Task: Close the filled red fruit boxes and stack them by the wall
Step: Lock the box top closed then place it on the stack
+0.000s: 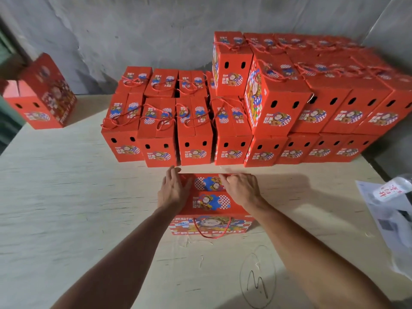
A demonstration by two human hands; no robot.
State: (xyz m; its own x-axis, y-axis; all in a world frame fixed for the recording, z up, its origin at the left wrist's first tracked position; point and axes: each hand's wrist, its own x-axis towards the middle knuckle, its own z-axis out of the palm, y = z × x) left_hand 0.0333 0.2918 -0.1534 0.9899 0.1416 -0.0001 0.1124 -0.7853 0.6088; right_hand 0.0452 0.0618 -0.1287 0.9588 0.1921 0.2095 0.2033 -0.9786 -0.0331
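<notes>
Box point(210, 202) lies between left hand point(172, 190) and right hand point(242, 188).

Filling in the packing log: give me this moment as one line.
step: closing lid | left hand: flat on red cardboard fruit box | right hand: pressing top flap | stack of red boxes: by wall

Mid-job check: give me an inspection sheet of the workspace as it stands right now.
Surface: pale wooden board, scuffed, with a pencilled oval near the front.
Job's things: red fruit box in front, top flaps down; stacked boxes by the wall, two tiers on the right; lone box far left, tilted.
Clutter: plastic bag with a bottle at right edge.
Hands: left hand and right hand pressing on the box's top.
Cables: nothing seen; only rope handles on the boxes.
Surroundings: rough grey wall.
</notes>
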